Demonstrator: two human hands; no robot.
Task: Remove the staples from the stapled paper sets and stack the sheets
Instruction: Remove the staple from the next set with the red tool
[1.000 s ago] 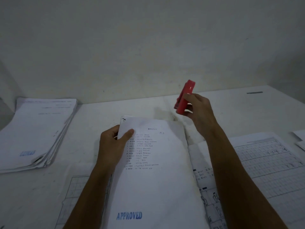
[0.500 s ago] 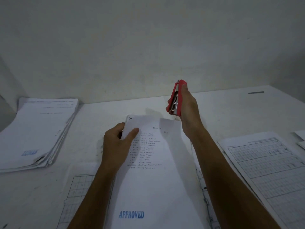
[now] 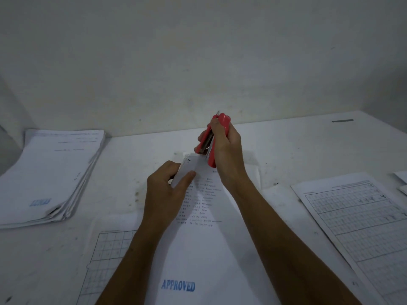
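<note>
Near the counter's (image 3: 286, 146) front edge, middle: stapled paper set (image 3: 204, 245) stamped APPROVED, far left corner pinched in left hand (image 3: 165, 190) grip. Right hand (image 3: 226, 150) grip wrapped around red stapler (image 3: 214, 139), held upright, lower end just above that corner. At left edge: sheet stack (image 3: 50, 172). Toward right edge: grid-printed sheet (image 3: 363, 221).
</note>
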